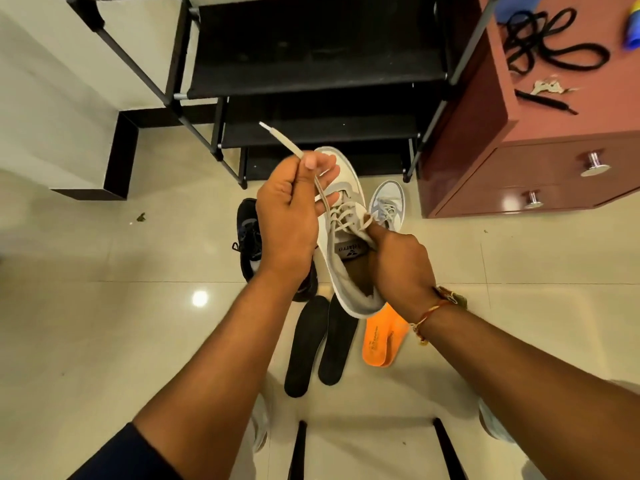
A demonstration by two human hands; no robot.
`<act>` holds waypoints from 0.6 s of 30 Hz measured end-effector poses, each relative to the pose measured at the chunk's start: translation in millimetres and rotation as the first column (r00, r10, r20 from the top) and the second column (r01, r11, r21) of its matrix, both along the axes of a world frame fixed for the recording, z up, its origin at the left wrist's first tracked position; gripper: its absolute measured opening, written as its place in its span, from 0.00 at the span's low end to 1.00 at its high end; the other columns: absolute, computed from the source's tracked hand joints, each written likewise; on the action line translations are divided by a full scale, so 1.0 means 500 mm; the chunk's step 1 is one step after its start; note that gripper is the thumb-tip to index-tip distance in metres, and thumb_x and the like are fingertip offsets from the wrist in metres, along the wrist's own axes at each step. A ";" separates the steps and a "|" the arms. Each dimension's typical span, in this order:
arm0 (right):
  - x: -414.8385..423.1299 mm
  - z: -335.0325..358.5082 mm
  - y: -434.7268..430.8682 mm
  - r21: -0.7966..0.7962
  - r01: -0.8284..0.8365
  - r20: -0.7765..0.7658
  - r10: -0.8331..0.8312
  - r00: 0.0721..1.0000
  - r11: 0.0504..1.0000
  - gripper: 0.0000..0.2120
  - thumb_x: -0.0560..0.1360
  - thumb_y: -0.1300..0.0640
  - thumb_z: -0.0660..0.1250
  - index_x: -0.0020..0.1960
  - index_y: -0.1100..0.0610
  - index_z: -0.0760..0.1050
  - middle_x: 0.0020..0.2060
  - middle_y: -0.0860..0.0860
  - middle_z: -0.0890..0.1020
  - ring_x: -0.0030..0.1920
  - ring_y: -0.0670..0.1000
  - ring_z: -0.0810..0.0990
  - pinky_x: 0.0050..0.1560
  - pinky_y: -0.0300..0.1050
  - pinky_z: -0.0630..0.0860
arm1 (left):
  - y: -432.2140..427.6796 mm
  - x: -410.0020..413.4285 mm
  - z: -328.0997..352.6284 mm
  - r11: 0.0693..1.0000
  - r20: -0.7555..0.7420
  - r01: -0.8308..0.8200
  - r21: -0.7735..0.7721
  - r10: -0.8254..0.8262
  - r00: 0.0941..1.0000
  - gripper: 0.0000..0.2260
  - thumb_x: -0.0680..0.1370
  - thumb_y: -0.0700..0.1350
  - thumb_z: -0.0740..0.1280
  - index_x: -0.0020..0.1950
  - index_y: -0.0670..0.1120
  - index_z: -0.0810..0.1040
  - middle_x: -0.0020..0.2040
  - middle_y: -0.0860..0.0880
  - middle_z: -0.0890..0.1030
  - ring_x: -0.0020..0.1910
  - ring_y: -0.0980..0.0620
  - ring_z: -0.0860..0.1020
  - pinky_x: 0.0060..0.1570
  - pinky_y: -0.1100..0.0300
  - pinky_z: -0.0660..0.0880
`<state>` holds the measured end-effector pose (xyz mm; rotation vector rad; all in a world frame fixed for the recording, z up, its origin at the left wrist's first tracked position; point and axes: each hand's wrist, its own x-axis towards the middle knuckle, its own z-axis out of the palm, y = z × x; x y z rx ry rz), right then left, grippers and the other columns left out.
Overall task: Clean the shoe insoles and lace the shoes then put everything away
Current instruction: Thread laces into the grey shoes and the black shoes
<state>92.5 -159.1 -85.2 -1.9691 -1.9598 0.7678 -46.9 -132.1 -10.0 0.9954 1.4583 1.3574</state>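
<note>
Two bare forearms are seen nearest the camera, the left one ending in a dark sleeve (128, 455), the right one ringed by a thread band (429, 315) at the wrist. A white shoe (341, 216) is held up between the hands, toe pointing away. The right hand (398, 265) is pushed into the shoe's opening, with its fingers gripping the shoe's tongue and upper from inside. The left hand (289, 216) is closed on the pale lace (282, 140), which is pinched between thumb and fingers; the free end of the lace sticks up and away past the knuckles, and the rest runs down from the hand to the eyelets just right of it.

On the floor beneath the hands, two black insoles (320, 344) are laid side by side, and an orange insole (382, 336) is seen just below the right wrist. A black shoe (249, 240) is partly hidden behind the left hand. A second white shoe (388, 204) stands beyond the right hand. Farther off, a black rack (311, 71) is placed beyond both hands, and a red cabinet (519, 161) to the right carries black laces (550, 43).
</note>
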 end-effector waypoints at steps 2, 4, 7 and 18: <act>-0.003 0.000 -0.005 -0.024 0.002 0.016 -0.002 1.000 1.000 0.23 0.81 0.55 0.58 0.75 0.42 0.66 0.50 0.60 0.83 0.50 0.67 0.80 0.46 0.52 0.76 | 0.001 -0.006 -0.017 0.998 -0.035 0.003 -0.055 -0.005 0.999 0.13 0.86 0.45 0.60 0.60 0.38 0.80 0.57 0.47 0.85 0.58 0.54 0.83 0.55 0.52 0.82; -0.006 0.007 -0.006 -0.034 0.026 -0.029 -0.027 0.999 0.999 0.24 0.81 0.55 0.59 0.76 0.41 0.65 0.50 0.60 0.83 0.50 0.67 0.80 0.46 0.53 0.76 | 0.003 -0.013 -0.042 0.993 -0.116 -0.008 -0.119 -0.006 0.993 0.13 0.85 0.48 0.61 0.59 0.42 0.81 0.55 0.53 0.85 0.58 0.59 0.82 0.58 0.52 0.81; -0.011 0.017 -0.002 -0.036 0.088 -0.173 -0.093 0.980 0.995 0.23 0.81 0.56 0.61 0.75 0.43 0.67 0.54 0.59 0.83 0.53 0.66 0.79 0.50 0.53 0.76 | 0.002 -0.015 -0.075 0.959 -0.238 0.067 -0.276 -0.136 0.962 0.13 0.83 0.55 0.63 0.63 0.51 0.76 0.55 0.55 0.82 0.57 0.59 0.80 0.60 0.47 0.79; -0.001 0.021 0.016 -0.084 0.209 -0.342 -0.225 0.912 0.974 0.17 0.76 0.60 0.66 0.64 0.51 0.74 0.50 0.54 0.83 0.49 0.61 0.80 0.49 0.54 0.79 | -0.024 0.006 -0.104 0.829 -0.480 0.174 -0.531 -0.464 0.745 0.38 0.73 0.42 0.76 0.77 0.52 0.59 0.63 0.49 0.77 0.59 0.48 0.78 0.54 0.56 0.74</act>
